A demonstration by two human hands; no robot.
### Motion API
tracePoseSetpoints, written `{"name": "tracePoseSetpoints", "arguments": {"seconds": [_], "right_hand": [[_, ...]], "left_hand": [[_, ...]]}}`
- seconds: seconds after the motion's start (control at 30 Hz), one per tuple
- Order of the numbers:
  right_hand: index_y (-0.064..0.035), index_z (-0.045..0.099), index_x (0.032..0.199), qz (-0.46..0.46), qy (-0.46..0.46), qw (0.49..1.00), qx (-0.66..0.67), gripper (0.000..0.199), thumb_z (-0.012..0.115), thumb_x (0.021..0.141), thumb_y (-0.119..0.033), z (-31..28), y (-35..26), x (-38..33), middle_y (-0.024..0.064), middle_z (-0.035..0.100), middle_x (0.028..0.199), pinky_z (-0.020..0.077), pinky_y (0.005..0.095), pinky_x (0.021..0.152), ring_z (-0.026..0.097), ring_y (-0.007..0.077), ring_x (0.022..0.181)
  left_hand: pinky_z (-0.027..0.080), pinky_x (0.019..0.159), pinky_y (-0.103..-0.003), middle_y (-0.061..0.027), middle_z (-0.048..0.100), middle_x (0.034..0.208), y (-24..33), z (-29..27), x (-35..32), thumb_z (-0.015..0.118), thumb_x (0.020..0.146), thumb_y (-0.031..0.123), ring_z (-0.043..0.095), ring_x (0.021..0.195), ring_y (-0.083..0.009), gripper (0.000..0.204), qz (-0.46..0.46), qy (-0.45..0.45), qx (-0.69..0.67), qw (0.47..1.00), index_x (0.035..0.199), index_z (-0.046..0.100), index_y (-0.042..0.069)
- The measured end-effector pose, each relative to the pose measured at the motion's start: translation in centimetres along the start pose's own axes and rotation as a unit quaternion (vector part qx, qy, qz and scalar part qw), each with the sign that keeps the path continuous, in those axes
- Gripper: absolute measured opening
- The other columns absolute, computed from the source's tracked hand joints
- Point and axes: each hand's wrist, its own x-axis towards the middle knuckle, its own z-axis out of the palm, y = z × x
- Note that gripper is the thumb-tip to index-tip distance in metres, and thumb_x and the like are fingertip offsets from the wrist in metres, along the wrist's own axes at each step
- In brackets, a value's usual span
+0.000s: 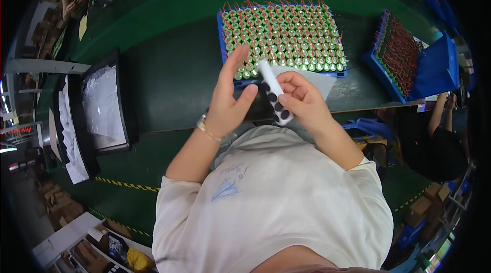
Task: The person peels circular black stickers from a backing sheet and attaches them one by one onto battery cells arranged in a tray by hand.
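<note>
Head view, landmark: blue tray (336, 74) on the dark-green worktop (169, 71); its walls probably keep the green cells (286, 32) upright in rows.
White strip (274, 89): at the tray's near side, tilted, black dots showing.
Right hand (306, 103): fingers narrow, pinching the strip's edge, apparently leaving most dots uncovered.
Left hand (227, 104): by the tray's near-left corner, fingers wide, nothing held, perhaps keeping clear of the strip.
Pale sheet (324, 83): at the tray's near edge.
</note>
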Motion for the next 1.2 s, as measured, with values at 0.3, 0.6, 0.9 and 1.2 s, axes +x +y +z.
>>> {"name": "tracePoseSetpoints", "arguments": {"seconds": [0.3, 0.6, 0.9, 1.2], "right_hand": [[0.0010, 0.050, 0.125, 0.042, -0.113, 0.991, -0.059, 0.031, 0.051, 0.094, -0.002, -0.3, -2.5, 0.5, 0.0048, 0.064, 0.102, 0.0461, 0.0210, 0.079, 0.059, 0.0070, 0.092], [0.0039, 0.060, 0.121, -0.018, -0.079, 0.977, -0.199, 0.038, 0.067, 0.086, -0.010, 0.3, -4.5, -0.3, 0.0063, 0.068, 0.105, 0.0477, 0.0250, 0.085, 0.062, 0.0119, 0.094], [-0.0044, 0.072, 0.096, -0.117, 0.028, 0.856, -0.503, 0.026, 0.080, 0.073, -0.012, 0.3, -3.6, -0.3, 0.0102, 0.071, 0.086, 0.0498, 0.0289, 0.067, 0.066, 0.0218, 0.075], [-0.0008, 0.072, 0.090, -0.028, 0.019, 0.920, -0.389, 0.018, 0.078, 0.076, -0.011, -0.7, -2.6, 0.6, 0.0063, 0.070, 0.083, 0.0481, 0.0263, 0.066, 0.063, 0.0127, 0.074]], "left_hand": [[0.049, 0.084, -0.025, -0.0082, 0.063, 0.108, 2.4, -0.2, 0.2, 0.060, 0.090, -0.003, 0.061, 0.098, -0.0108, 0.045, -0.221, -0.057, -0.321, 0.919, 0.133, 0.049, 0.001], [0.051, 0.072, -0.020, -0.0082, 0.069, 0.095, 2.6, -0.4, -0.6, 0.062, 0.090, -0.003, 0.064, 0.083, -0.0081, 0.026, -0.251, 0.034, -0.191, 0.948, 0.115, 0.058, -0.003], [0.048, 0.071, -0.018, -0.0060, 0.069, 0.088, 2.6, -1.4, -0.9, 0.062, 0.090, -0.004, 0.061, 0.079, -0.0054, 0.016, -0.329, 0.017, -0.109, 0.938, 0.105, 0.063, -0.005], [0.050, 0.071, -0.022, -0.0035, 0.069, 0.088, 2.3, -0.6, -1.1, 0.067, 0.088, 0.001, 0.062, 0.077, -0.0082, 0.015, -0.260, 0.044, -0.185, 0.947, 0.103, 0.065, -0.001]]}}
